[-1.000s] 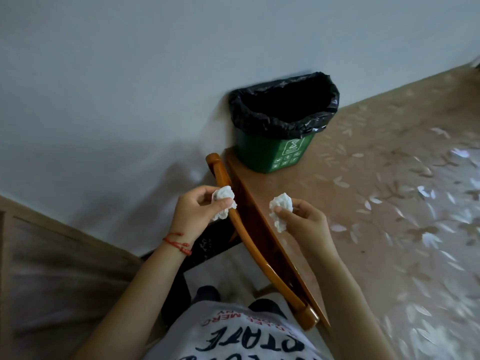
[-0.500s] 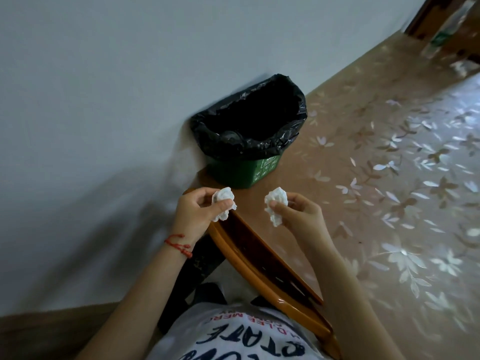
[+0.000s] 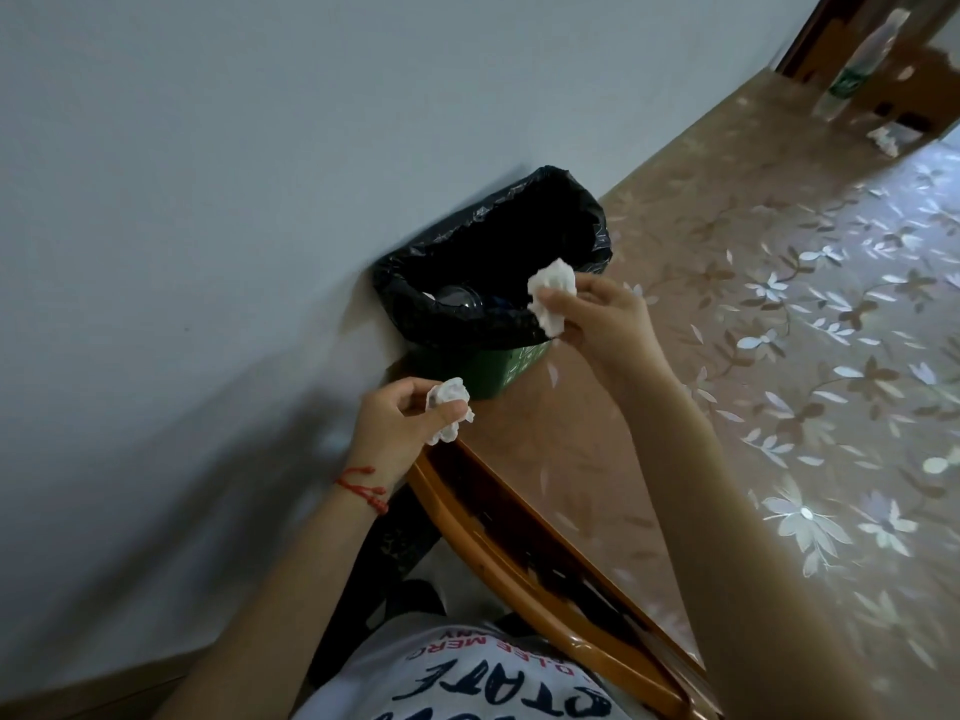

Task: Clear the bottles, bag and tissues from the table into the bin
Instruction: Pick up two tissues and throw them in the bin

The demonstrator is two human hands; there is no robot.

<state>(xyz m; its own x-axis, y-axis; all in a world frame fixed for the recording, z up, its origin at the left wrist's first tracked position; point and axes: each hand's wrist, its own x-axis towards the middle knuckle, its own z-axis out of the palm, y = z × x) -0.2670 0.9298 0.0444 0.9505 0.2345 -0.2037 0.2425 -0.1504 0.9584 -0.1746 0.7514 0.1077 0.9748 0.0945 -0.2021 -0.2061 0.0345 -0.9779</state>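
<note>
A pale wall (image 3: 208, 200) fills the left of the view, and a table (image 3: 779, 407) under a floral plastic cover runs along it, edged by an orange wooden rim (image 3: 519, 574). On the table's corner against the wall stands a green bin (image 3: 483, 368) lined with a black bag (image 3: 467, 324); inside it lies a clear bottle (image 3: 457, 296) beside something dark bluish that is too dim to make out. At the table's far end stand an upright bottle with a green label (image 3: 852, 70) and, near it, a loose crumpled tissue (image 3: 883, 140). The right hand (image 3: 597, 319) is at the bin's near right rim, thumb and fingers pinched on a crumpled white tissue (image 3: 553, 296) that hangs over the liner's edge. The left hand (image 3: 400, 428), with a red string (image 3: 363, 488) at its wrist, is below the bin near the table's corner, its fingers closed on a second balled tissue (image 3: 449, 407).
</note>
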